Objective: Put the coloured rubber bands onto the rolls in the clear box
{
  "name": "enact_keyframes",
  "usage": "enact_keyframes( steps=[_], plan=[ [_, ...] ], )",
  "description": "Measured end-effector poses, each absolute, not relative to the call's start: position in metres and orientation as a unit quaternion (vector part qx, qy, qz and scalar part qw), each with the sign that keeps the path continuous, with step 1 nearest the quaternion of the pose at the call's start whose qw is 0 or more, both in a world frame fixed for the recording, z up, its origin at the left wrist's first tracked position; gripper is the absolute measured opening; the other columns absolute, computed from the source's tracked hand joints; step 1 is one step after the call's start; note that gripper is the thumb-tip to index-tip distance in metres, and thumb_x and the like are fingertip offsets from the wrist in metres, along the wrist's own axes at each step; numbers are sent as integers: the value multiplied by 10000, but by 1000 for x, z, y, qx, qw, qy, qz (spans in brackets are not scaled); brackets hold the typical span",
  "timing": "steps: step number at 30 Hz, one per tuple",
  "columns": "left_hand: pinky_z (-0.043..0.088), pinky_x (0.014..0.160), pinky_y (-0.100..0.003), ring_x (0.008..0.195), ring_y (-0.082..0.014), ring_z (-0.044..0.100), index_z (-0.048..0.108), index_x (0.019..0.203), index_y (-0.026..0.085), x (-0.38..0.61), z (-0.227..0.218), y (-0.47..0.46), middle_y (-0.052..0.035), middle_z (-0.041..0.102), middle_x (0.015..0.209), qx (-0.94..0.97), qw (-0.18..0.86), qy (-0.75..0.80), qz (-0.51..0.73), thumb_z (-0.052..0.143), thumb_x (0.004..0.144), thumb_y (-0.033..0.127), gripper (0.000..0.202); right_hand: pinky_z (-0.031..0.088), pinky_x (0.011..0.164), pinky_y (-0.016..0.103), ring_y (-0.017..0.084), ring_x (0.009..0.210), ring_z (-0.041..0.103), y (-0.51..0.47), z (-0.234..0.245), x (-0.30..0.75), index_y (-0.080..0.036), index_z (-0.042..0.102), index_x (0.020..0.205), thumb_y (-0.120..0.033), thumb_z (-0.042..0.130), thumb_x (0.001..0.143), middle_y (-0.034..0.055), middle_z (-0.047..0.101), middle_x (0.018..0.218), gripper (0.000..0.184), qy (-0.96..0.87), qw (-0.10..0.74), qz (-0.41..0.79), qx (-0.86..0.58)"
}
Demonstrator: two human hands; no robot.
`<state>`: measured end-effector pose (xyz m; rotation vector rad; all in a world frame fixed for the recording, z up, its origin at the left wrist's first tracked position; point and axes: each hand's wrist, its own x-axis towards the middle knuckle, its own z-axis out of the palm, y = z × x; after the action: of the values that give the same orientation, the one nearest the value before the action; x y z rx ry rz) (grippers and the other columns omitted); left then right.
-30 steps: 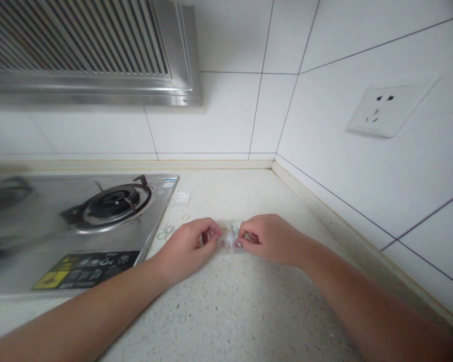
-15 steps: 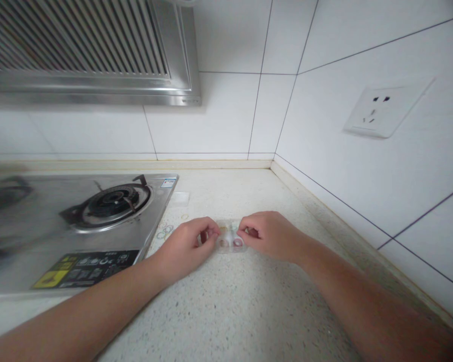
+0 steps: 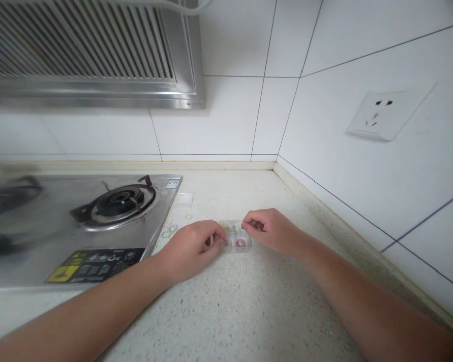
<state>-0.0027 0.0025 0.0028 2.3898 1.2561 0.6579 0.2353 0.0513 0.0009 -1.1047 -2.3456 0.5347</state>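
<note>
The person's left hand [image 3: 192,246] and right hand [image 3: 270,229] are bare, with slim fingers [image 3: 214,226] and rounded knuckles [image 3: 191,230]. The left forearm [image 3: 105,299], toward eight o'clock, and the right forearm [image 3: 357,286], toward four o'clock, are uncovered too, smooth in outline, each broadening away from its hand.

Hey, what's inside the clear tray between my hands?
A reddish ring sits front right in the clear tray; the rest is blurry. Your left hand covers part of the left side.

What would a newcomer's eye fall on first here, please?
Probably the left hand and right hand, on either side of a small clear box on the counter. Next, the ribbed hood at upper left, above the hob. Then the socket on the right wall.
</note>
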Motion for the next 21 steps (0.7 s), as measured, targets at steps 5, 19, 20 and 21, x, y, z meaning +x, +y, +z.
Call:
enact_keyframes(
  steps=[5, 19, 20, 21],
  plan=[
    [441, 722, -292, 814, -169, 583, 613, 978, 168, -21, 21, 5, -52, 638, 881, 915, 14, 367, 165, 437, 939, 210, 184, 333, 562, 234, 102, 585, 524, 55, -2, 237, -165, 674, 823, -308, 525, 909, -4, 609, 648, 225, -851, 255, 210, -409],
    [423, 701, -266, 843, -173, 634, 694, 952, 213, -109, 49, 51, -34, 692, 913, 889, -119, 439, 55, 515, 933, 261, 186, 343, 566, 241, 105, 594, 507, 60, -6, 242, -179, 665, 795, -337, 521, 915, -11, 591, 649, 245, -850, 243, 219, -413],
    [421, 703, -266, 848, -174, 638, 701, 942, 218, -111, 46, 53, -30, 697, 919, 889, -95, 445, 41, 523, 929, 260, 184, 344, 569, 242, 105, 595, 507, 60, -6, 242, -179, 666, 795, -335, 521, 915, -11, 590, 648, 244, -851, 241, 218, -413],
    [420, 710, -265, 856, -175, 642, 709, 930, 220, -111, 43, 55, -29, 701, 927, 891, -71, 448, 29, 530, 922, 255, 183, 344, 570, 242, 105, 594, 506, 60, -7, 243, -180, 667, 797, -336, 521, 915, -12, 589, 647, 244, -851, 240, 218, -413]
  ],
)
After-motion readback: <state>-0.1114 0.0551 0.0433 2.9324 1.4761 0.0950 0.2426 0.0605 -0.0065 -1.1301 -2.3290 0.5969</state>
